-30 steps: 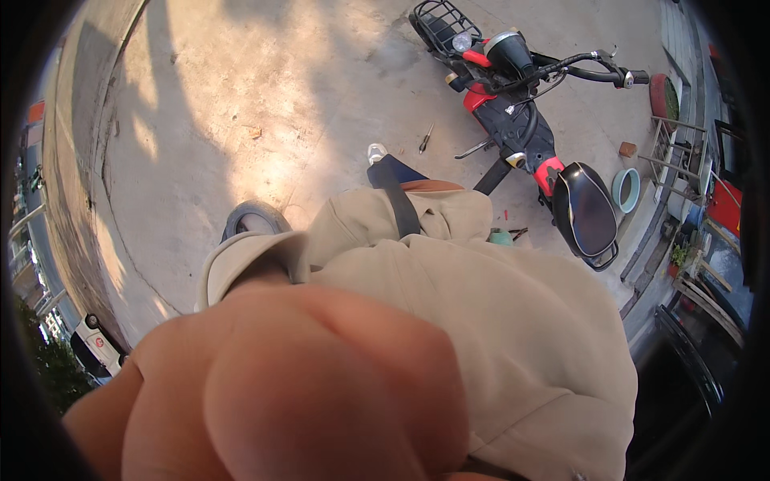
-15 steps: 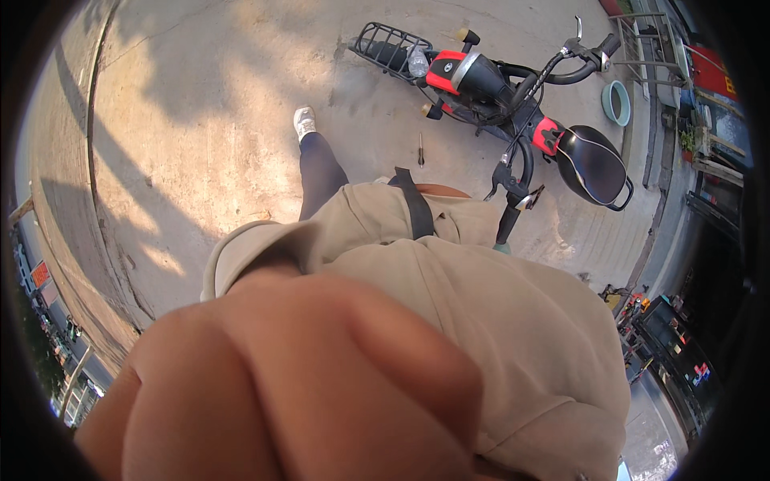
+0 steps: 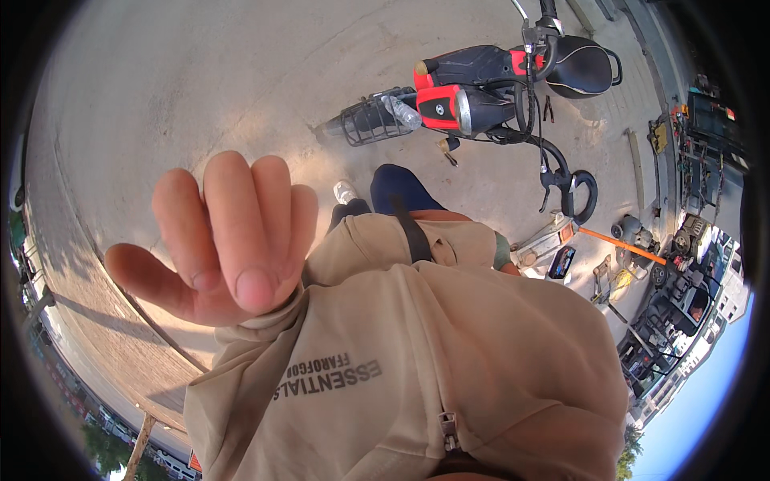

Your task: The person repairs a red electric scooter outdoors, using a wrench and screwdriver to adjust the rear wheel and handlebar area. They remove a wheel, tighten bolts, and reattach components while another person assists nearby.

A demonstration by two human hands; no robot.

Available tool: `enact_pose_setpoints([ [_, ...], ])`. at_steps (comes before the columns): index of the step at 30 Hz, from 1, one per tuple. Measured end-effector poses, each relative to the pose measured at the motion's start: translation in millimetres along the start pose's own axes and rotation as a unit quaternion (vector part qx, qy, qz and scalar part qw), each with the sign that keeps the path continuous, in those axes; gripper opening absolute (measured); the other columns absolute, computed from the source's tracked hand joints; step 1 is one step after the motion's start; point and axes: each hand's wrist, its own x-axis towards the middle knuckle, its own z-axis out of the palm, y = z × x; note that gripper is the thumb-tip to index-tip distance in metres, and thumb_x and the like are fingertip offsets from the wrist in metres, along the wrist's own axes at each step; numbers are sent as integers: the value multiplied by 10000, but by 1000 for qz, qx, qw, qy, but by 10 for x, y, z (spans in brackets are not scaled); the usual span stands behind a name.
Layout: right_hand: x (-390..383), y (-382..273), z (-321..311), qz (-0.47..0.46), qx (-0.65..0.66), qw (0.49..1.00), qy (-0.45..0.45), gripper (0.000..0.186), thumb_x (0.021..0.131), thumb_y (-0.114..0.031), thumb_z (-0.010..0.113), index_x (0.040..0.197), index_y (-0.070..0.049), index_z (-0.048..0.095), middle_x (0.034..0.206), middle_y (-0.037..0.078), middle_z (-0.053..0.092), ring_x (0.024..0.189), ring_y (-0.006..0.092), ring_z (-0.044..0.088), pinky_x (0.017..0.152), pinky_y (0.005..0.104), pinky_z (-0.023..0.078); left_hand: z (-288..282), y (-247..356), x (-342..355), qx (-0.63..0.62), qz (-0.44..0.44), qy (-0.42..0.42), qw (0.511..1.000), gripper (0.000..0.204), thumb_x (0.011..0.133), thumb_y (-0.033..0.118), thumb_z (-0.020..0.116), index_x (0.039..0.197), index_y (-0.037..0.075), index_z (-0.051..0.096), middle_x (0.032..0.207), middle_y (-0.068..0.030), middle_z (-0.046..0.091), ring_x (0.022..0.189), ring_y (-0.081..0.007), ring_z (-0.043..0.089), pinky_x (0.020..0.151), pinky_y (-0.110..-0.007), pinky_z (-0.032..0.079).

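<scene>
My left hand is raised in front of my beige zip-up jacket, with nothing in its grasp. Its fingers are loosely bent and the thumb stands apart from them. Beyond my right side, a small part of my right hand shows past a green cuff. Its fingers are hidden behind the jacket, so what it touches is not visible. Ahead, apart from both hands, is a red-and-black two-wheeler. A clear plastic bottle or wrapper lies on its black rack.
A small dark tool lies on the concrete by the two-wheeler, and another dark tool lies beyond it. To the right are a floor jack with an orange bar, a dark box and cluttered machine parts.
My left hand has drawn back from close to the camera, and its fingers now show. The view has shifted, bringing the floor jack and parts on the right into sight.
</scene>
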Motion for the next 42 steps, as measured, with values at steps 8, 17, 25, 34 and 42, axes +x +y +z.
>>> enact_pose_setpoints([
  [8, 255, -1455, 512, 263, 255, 925, 104, 296, 881, -30, 493, 1116, -18, 671, 965, 168, 706, 741, 244, 685, 636, 337, 550, -1064, -145, 448, -34, -173, 249, 952, 344, 1067, 348, 386, 875, 76, 473, 848, -57, 472, 736, -142, 378, 690, -290, 353],
  [17, 972, -2939, 963, 246, 274, 896, 249, 262, 926, -130, 558, 1128, -14, 677, 972, 136, 716, 903, 207, 681, 803, 320, 540, -2344, -98, 1442, 19, -392, 208, 896, 267, 1031, 308, 467, 901, 77, 499, 847, -49, 507, 758, -138, 427, 692, -288, 354],
  [25, 867, -4325, 2074, 402, 387, 765, 322, 284, 945, -240, 644, 1089, 1, 689, 964, 119, 742, 846, 184, 681, 792, 314, 527, -3528, 197, 2479, 75, -534, 136, 831, 226, 1018, 290, 499, 909, 92, 495, 895, -43, 564, 775, -120, 456, 714, -278, 373],
  [34, 973, -5028, 2312, 418, 413, 730, 350, 276, 950, -216, 663, 1117, 3, 680, 991, 79, 727, 720, 126, 628, 628, 270, 511, -3935, -353, 2858, 66, -645, 43, 760, 186, 1028, 248, 499, 946, 91, 555, 956, -68, 635, 806, -109, 524, 761, -258, 443],
  [42, 1504, -5017, 1933, 446, 413, 711, 353, 327, 932, -257, 708, 1127, 3, 678, 963, 63, 707, 853, 127, 640, 743, 268, 520, -4011, -972, 3036, 78, -707, -13, 703, 193, 1029, 237, 499, 947, 79, 571, 960, -63, 642, 811, -102, 523, 775, -258, 443],
])
